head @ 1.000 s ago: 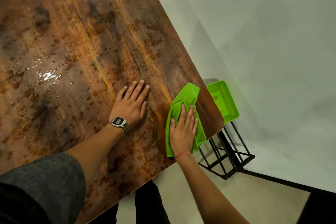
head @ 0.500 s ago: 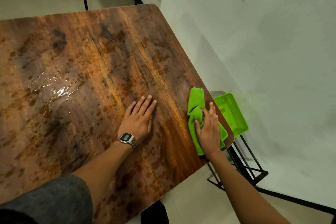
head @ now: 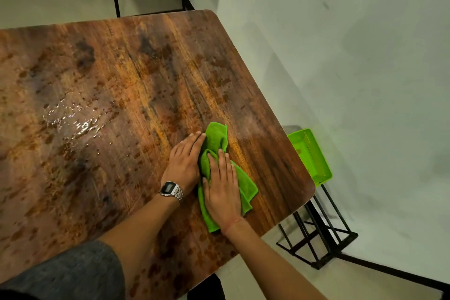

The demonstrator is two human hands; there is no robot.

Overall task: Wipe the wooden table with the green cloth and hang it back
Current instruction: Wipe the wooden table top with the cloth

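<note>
Green cloth (head: 214,143), bunched on wooden table (head: 121,80), now moved inward from the corner; right hand (head: 222,190) flat atop, left hand (head: 186,161) flat alongside, touching; wet patch (head: 75,120) unwiped.

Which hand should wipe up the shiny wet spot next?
Probably the right hand: it presses flat on the green cloth. The left hand lies nearer the wet patch but only touches the cloth's edge.
</note>
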